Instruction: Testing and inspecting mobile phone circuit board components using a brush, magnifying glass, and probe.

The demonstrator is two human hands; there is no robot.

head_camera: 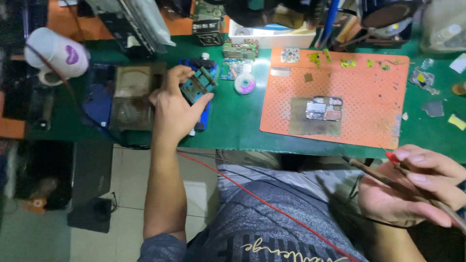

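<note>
Two hands: both busy.
Left hand [175,110]: pinches a small clamp [198,85] at its fingertips, above the bench [233,121].
Right hand [412,187]: closed around thin probes [383,177], held off the bench edge.
Risk: loose pinch could drop the clamp; probe tips could snag the red wire [252,196] below the wrist.

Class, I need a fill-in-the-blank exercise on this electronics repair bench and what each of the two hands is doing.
1. The left hand grips a small teal metal clamp over the ____ bench top.
2. The right hand holds thin probes; one has a ____ tip.
3. The opened grey circuit board lies on the perforated ____ mat.

Missing words: green; red; orange
</note>
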